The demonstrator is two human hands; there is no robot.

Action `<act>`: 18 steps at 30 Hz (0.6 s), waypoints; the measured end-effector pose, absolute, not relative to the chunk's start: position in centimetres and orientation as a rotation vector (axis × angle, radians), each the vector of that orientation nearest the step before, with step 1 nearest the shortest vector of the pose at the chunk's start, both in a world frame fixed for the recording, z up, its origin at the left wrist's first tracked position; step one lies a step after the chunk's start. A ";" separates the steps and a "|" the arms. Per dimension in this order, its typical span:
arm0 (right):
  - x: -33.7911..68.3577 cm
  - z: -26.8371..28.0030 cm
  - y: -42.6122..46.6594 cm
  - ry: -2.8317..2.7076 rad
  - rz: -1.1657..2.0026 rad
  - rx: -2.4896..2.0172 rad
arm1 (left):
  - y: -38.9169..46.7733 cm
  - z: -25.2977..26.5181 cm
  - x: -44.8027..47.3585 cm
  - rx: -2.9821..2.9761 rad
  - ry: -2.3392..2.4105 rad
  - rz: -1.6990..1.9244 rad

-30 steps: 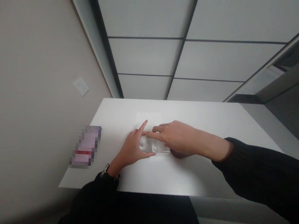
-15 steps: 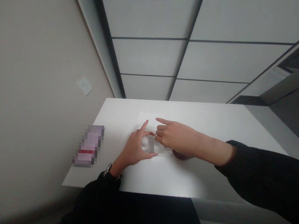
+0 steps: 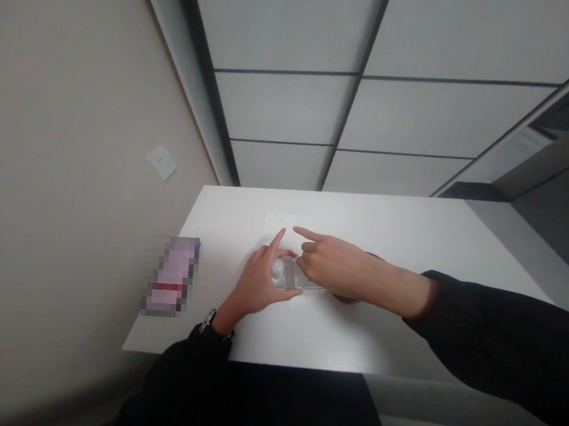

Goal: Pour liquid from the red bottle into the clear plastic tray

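My left hand [image 3: 256, 277] grips the left end of a clear plastic box [image 3: 288, 277] on the white table, thumb along the near side and fingers along the far side. A white ball [image 3: 278, 268] sits in the left part of this box. Over the box's right part is my right hand [image 3: 323, 259], its fingertips curled together and its little finger stretched out. What those fingertips hold, if anything, is hidden. Beneath my right wrist a round brown object [image 3: 346, 300] shows only at its edges.
A pale sheet [image 3: 288, 222] lies flat behind the box on the white table [image 3: 409, 227]. Toward the table's left edge is a blurred-out pinkish item [image 3: 171, 277]. A wall with a socket [image 3: 163, 162] rises on the left, and panelled doors [image 3: 291, 107] stand behind.
My right hand has shifted slightly, its curled fingers a little to the right and lower. A small round shape seen earlier in the box's right part no longer shows. My left hand keeps its grip.
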State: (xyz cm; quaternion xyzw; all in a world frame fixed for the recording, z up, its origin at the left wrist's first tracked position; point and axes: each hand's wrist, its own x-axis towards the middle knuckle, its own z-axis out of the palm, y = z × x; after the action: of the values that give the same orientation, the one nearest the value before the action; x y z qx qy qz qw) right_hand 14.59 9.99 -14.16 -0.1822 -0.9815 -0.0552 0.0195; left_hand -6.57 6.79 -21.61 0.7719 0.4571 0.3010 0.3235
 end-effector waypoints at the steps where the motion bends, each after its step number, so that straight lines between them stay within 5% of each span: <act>1: 14.4 -14.1 10.0 -3.031 -0.185 -0.568 | 6.8 -21.6 -6.6 2.023 1.195 0.788; 9: 19.8 -9.1 6.9 -2.275 0.221 -0.925 | 7.1 -21.4 -7.0 2.024 1.154 0.795; 12: 22.5 -12.5 4.0 -1.721 0.337 -1.043 | 7.2 -21.5 -7.2 2.035 1.128 0.776; 18: 20.8 -23.0 2.4 -1.497 0.685 -1.072 | 7.5 -21.8 -7.4 2.062 1.104 0.798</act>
State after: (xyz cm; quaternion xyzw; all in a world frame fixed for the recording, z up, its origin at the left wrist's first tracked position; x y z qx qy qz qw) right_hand 20.84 2.36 -23.00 -0.4537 -0.6338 0.2899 0.5553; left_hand -7.36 7.46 -21.78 0.7880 0.4220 0.3050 0.3286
